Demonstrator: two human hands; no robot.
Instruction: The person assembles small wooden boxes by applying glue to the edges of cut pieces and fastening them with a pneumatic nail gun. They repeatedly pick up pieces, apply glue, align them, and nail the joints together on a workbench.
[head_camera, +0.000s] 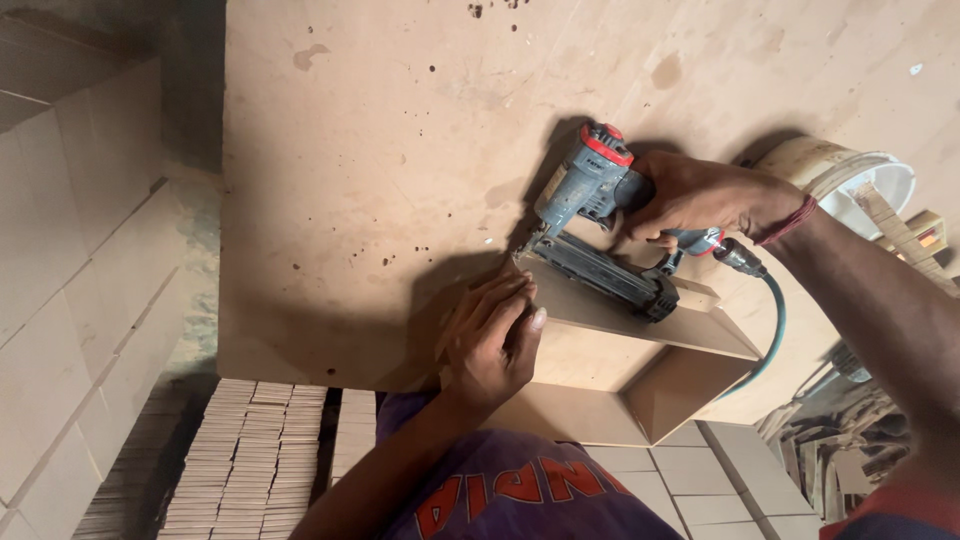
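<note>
Nail gun (590, 190), clasped in right hand (700, 195), could pierce left hand (495, 340) pressing flat on board (640, 320) just beside its nose if fired askew.

Two bare forearms are seen from above, both uncovered from the elbow down, each ending in bare hands, the left hand (492, 340) and the right hand (697, 195), with no gloves or rings to be made out. A thin dark red band (785, 221), like a thread or bangle, is worn around the right wrist. At the bottom edge a purple shirt (520, 495) printed with large red, white-edged letters is shown, and a strip of red cloth (890, 505) is visible at the lower right corner.
</note>
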